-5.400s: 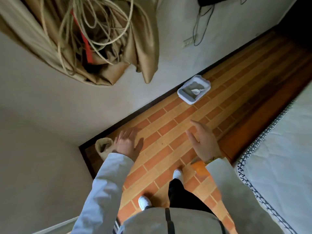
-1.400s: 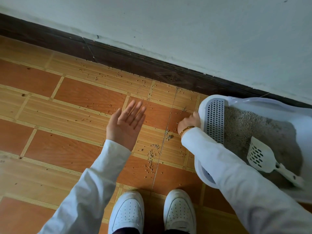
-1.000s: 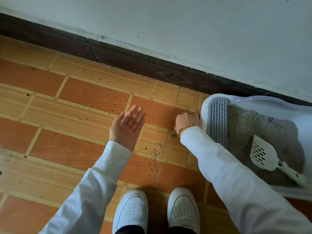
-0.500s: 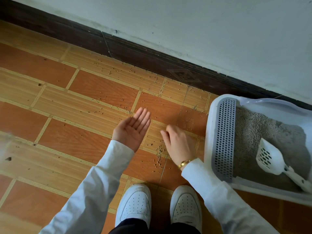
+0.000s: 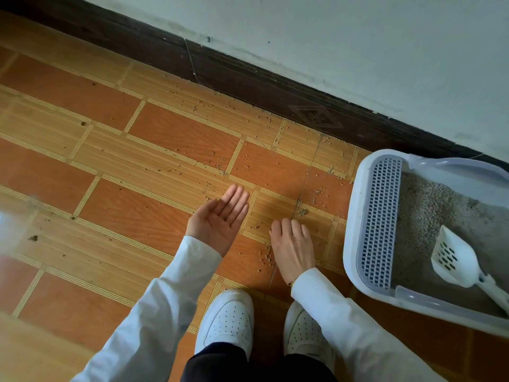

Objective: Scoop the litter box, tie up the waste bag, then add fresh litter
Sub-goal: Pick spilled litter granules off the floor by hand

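Orange tiled floor (image 5: 154, 216) is strewn with litter grains (image 5: 265, 256). Left hand (image 5: 220, 220) is held palm-up, fingers straight, empty. Right hand (image 5: 292, 246) is laid palm-down beside grains, fingers relaxed, nothing gripped. Litter box (image 5: 360, 216) is just right of it, scoop (image 5: 454, 261) inside.

Left hand (image 5: 220, 219) held up, palm open, fingers straight, together. Right hand (image 5: 292, 245) low, palm down, fingers bent. Both arms in white sleeves
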{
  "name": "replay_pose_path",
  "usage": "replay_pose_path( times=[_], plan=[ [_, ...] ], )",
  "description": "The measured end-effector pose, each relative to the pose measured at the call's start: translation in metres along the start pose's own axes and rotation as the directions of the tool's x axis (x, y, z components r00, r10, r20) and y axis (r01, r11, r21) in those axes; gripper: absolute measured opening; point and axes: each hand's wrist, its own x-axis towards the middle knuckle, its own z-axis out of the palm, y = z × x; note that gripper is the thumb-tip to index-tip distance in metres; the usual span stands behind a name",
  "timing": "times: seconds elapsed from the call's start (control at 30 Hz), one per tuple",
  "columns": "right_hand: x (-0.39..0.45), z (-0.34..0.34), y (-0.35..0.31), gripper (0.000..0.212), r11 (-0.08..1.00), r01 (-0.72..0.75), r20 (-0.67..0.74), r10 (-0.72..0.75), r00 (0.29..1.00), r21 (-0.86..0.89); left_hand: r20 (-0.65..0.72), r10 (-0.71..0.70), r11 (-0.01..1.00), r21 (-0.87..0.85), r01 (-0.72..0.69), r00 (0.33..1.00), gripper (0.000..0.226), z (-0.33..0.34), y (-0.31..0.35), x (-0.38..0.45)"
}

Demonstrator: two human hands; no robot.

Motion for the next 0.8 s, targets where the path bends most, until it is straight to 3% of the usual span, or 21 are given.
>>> replay_pose_path(
  times=[0.1,0.27,0.37,0.47,0.6,0.67,0.8],
  plan=[
    [-0.001,-0.002,0.003,0.018,0.999,-0.030,-0.025,0.030,0.999,-0.011,0.003,-0.003,1.000,-0.004,0.003,1.000,0.044,-0.002,-0.002,0.000],
    [-0.003,-0.003,0.002,0.006,0.996,0.071,0.046,-0.068,0.997,-0.061,-0.015,-0.003,1.000,0.014,0.004,1.000,0.045,-0.001,-0.005,0.000],
    [0.000,-0.010,0.003,0.006,0.998,0.049,0.034,-0.048,0.998,-0.031,-0.026,-0.003,0.999,0.033,0.004,1.000,0.044,-0.001,-0.006,0.000],
    [0.009,-0.023,0.000,0.012,0.989,0.011,-0.101,0.005,0.995,0.148,-0.042,-0.007,0.997,0.071,0.010,0.999,0.045,-0.003,-0.009,0.000],
    [0.026,-0.049,-0.031,0.028,0.930,0.181,-0.293,-0.084,0.952,0.321,-0.053,-0.056,0.993,0.104,0.062,0.997,0.046,-0.003,-0.019,0.000],
    [0.029,-0.052,-0.039,0.024,0.899,0.214,-0.290,-0.103,0.952,0.383,-0.037,-0.082,0.993,0.076,0.084,0.996,0.046,-0.002,-0.022,0.000],
    [0.030,-0.040,-0.013,0.018,0.856,0.062,-0.220,0.061,0.974,0.513,-0.054,-0.018,0.999,0.038,0.020,0.998,0.045,-0.007,-0.006,-0.001]
  ],
)
